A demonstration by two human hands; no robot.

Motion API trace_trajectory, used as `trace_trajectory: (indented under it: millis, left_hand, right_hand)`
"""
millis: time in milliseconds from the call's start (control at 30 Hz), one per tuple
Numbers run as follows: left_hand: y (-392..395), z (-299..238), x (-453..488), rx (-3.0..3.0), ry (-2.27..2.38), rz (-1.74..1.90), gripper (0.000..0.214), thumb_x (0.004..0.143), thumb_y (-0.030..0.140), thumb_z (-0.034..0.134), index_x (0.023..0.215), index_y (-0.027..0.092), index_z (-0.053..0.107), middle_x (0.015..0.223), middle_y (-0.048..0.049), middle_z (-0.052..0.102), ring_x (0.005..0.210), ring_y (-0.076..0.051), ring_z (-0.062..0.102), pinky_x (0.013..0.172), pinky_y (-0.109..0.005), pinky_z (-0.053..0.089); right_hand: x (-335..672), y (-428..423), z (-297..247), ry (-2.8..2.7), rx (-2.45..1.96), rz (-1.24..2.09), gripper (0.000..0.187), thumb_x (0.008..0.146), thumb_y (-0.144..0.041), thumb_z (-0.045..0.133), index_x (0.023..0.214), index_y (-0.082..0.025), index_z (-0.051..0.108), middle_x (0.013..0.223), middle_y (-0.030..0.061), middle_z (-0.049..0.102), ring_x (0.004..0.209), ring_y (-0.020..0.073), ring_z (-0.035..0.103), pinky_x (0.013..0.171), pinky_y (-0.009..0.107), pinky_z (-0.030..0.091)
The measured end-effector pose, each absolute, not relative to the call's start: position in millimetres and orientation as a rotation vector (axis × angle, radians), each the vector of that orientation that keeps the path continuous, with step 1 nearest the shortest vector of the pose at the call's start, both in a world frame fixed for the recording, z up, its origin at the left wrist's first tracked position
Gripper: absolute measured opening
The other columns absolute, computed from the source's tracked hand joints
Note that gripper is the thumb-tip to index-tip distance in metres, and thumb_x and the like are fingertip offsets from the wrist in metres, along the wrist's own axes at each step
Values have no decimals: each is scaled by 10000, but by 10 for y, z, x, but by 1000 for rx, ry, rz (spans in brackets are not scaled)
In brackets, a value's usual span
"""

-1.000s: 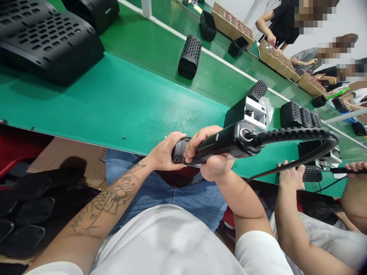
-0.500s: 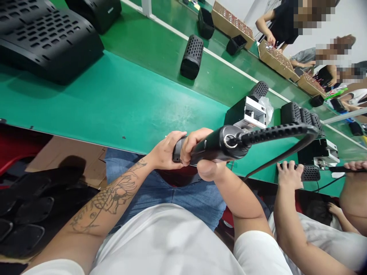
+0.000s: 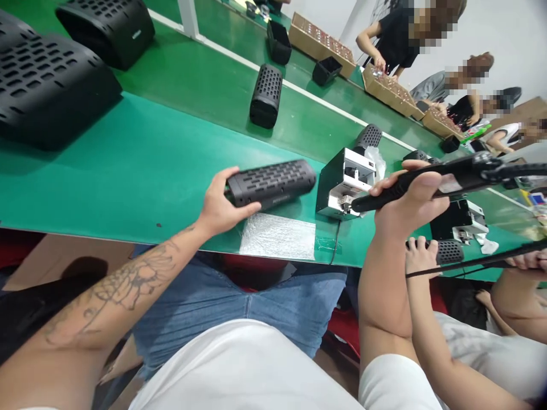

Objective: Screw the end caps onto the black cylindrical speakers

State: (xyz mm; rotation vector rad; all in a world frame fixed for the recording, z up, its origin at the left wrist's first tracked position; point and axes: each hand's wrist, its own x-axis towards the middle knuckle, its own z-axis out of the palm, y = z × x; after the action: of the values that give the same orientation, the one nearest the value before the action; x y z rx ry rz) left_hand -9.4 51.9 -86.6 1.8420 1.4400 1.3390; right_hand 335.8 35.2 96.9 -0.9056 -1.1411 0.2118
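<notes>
My left hand grips one end of a long black perforated speaker housing, thumb along its near side. The housing lies on its side just above a silvery-white sheet on the green bench. A black electric screwdriver with a cable is held in my right hand, its fingers wrapped round the body. The driver's tip points left and meets the front of a black-and-white screw feeder; whether it touches a screw is too small to tell.
Large black perforated housings stand at the left. Another small housing sits on the green line beyond a pale rail. At right, a co-worker's hand rests on a housing near a second feeder. People work across by cardboard boxes.
The screwdriver has moved away from the housing, rightwards to the feeder, in my right hand. My left hand has shifted left and now holds the housing lying sideways over the bench.
</notes>
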Motion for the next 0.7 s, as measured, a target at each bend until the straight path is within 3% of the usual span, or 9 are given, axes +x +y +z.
trace_trajectory:
  millis: [200, 333, 467, 533, 633, 700]
  left_hand:
    - [1904, -799, 812, 1429, 1631, 1522, 1061, 769, 360, 1039, 1667, 207, 494, 1692, -203, 577, 1647, -425, 561, 1475, -588, 400]
    - [2587, -762, 1533, 1353, 1630, 1537, 1060, 823, 277, 1000, 1719, 228, 434, 1752, -221, 505, 1717, -417, 485, 1505, -571, 333]
    - [3048, -724, 2020, 1357, 1653, 1517, 1063, 855, 258, 986, 1747, 216, 409, 1819, -250, 430, 1778, -435, 388, 1509, -589, 296]
    - [3183, -722, 2116, 1395, 1671, 1459, 1067, 859, 296, 991, 1750, 185, 414, 1824, -266, 424, 1791, -451, 360, 1511, -592, 271]
    - [3296, -728, 2005, 1589, 1633, 1389, 967, 938, 494, 937, 1726, 170, 480, 1828, -264, 446, 1820, -443, 308, 1532, -594, 170]
    - [3380, -714, 1779, 1703, 1586, 1400, 837, 1040, 662, 806, 1678, 185, 551, 1850, -221, 439, 1880, -401, 123, 1518, -636, 121]
  right_hand:
    - [3921, 637, 575, -1095, -974, 150, 586, 1137, -803, 491, 923, -280, 643, 604, -73, 556, 453, 110, 526, 480, 302, 474]
    - [4002, 660, 438, -1128, -1011, 227, 563, 996, -861, 673, 863, -314, 639, 577, -74, 558, 408, 143, 503, 423, 337, 451]
    - [3953, 577, 486, -1074, -1000, 232, 649, 934, -929, 708, 819, -292, 671, 566, -61, 557, 400, 173, 541, 413, 350, 469]
    - [3917, 518, 523, -1049, -999, 268, 675, 909, -939, 746, 819, -272, 688, 572, -59, 575, 411, 171, 560, 421, 337, 491]
    - [3873, 410, 563, -1008, -983, 347, 684, 869, -926, 814, 833, -250, 714, 580, -56, 603, 428, 169, 585, 452, 334, 531]
    - [3858, 324, 588, -970, -952, 388, 666, 856, -910, 837, 838, -252, 732, 580, -49, 617, 425, 172, 577, 463, 345, 531]
